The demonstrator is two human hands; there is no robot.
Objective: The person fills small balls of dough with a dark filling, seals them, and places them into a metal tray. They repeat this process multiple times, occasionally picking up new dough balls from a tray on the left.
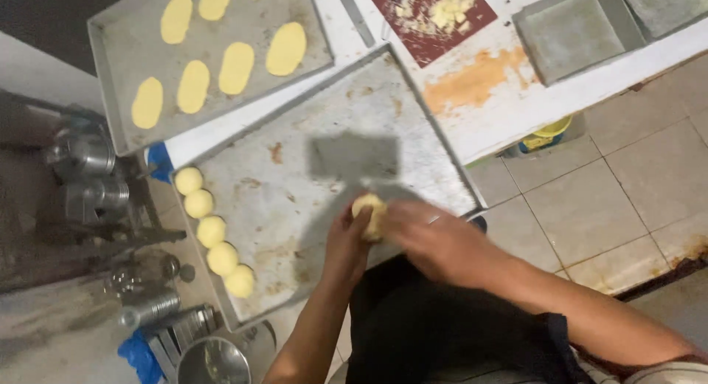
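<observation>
Dough ball [369, 213], pale yellow, head view: both hands are cupping it over the near edge of the large worn tray [332, 104], likely for rounding. Left hand [346, 240] is curling under it; right hand [435, 240] is closing over it from the side (a ring is showing), so most of the ball is hidden. Five finished balls [210, 231] are lining the tray's left edge, leaving its middle bare. Beyond the tray, flattened ovals [221, 52] are sitting spaced on a second tray [129, 45], partly cut off. Metal vessels [96, 170] left of the tray are blurring into shadow.
</observation>
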